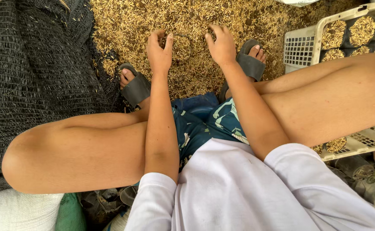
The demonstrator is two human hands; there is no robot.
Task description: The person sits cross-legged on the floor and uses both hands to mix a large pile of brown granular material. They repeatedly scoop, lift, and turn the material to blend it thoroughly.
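Both hands are down in the heap of golden husk (187, 25) on the ground between the sandalled feet: the left hand (159, 51) and the right hand (221, 45) are cupped with fingers curled, gripping nothing solid, seemingly raking husk around a small dark pot (179, 42) (half buried). Filling appears under way; the white crate (300, 47) of packed pots sits at the right, so a firm scoop seems needed.

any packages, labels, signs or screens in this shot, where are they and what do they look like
No signs or screens.
White woven sack: bottom left under the knee, bulging.
Green bag: beside the white sack, only partly visible.
Grey pouches: bottom right, crumpled, one with a small round label, too small to make out.
White plastic crate: upper right, mesh walls, holding dark pots filled with husk.
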